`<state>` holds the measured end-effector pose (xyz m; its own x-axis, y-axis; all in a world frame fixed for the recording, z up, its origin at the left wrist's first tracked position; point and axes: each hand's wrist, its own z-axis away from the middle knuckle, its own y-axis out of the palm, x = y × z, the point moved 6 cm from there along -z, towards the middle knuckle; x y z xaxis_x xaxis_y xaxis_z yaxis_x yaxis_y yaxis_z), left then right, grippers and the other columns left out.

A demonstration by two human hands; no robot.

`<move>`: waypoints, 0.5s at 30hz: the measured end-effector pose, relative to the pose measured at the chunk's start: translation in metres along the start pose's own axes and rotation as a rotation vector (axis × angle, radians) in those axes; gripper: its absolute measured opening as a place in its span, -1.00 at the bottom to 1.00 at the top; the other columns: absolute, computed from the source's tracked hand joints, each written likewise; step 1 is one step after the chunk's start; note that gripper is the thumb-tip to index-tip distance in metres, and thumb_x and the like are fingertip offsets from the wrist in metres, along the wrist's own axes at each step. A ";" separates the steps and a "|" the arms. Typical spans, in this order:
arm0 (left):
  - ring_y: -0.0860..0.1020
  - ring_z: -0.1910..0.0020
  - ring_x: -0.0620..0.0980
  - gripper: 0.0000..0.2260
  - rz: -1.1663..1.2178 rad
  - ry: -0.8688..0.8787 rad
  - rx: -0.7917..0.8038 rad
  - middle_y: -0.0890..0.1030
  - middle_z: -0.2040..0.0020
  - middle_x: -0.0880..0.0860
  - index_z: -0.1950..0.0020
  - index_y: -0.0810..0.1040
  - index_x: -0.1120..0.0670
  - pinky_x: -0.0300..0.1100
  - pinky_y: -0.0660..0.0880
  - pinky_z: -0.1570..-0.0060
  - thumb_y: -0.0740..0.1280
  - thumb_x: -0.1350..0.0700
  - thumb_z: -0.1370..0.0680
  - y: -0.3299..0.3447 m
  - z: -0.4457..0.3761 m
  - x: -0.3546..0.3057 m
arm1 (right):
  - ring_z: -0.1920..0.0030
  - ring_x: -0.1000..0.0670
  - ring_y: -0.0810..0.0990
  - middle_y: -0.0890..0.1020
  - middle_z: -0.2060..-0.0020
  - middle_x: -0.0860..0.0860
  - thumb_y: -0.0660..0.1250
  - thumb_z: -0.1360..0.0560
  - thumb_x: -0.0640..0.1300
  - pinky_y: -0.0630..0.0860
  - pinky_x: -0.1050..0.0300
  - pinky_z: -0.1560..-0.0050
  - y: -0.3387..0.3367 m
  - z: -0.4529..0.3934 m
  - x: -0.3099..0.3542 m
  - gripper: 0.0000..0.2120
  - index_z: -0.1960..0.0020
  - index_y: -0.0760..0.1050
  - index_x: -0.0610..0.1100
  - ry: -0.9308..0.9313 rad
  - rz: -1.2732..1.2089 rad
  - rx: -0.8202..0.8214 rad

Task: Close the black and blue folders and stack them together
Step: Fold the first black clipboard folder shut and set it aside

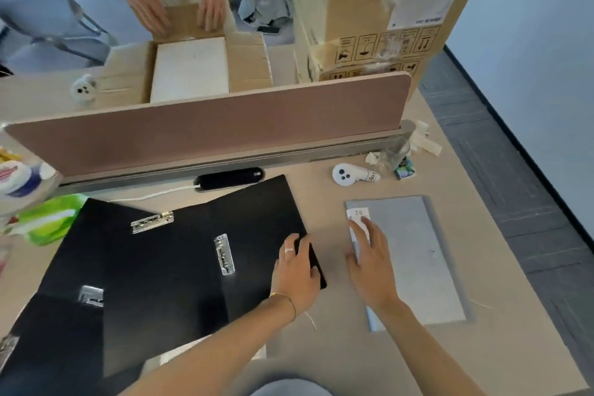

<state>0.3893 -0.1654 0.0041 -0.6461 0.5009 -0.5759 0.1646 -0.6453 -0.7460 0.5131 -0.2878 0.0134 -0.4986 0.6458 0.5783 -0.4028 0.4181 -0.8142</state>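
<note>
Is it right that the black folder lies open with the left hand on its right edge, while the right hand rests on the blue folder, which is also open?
Not quite. The head view shows the blue folder closed, lying flat under the right hand. The rest holds: the black folder lies open, its metal clips showing, with the left hand on its right edge.

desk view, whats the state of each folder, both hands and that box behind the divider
black folder: open, lying flat, clips showing
blue folder: closed, flat on the desk
left hand: on the black folder's right edge
right hand: resting flat on the blue folder
small cardboard box: flaps open
</note>
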 end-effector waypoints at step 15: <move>0.33 -0.48 0.09 -0.41 0.035 -0.362 -0.166 0.15 -0.59 0.02 -0.57 0.16 -0.15 -0.04 0.44 -0.41 0.30 0.13 -0.59 -0.113 0.097 0.213 | -0.55 -0.01 0.21 0.26 -0.54 0.05 0.34 -0.58 -0.09 0.34 0.07 -0.44 0.129 0.032 0.173 -0.42 -0.54 0.23 0.10 -0.162 0.002 0.290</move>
<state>0.1609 -0.0420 -0.0017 -0.8537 0.2256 -0.4693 0.2903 -0.5420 -0.7887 0.3501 -0.1426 0.0105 -0.6053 0.5269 0.5967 -0.5924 0.2025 -0.7798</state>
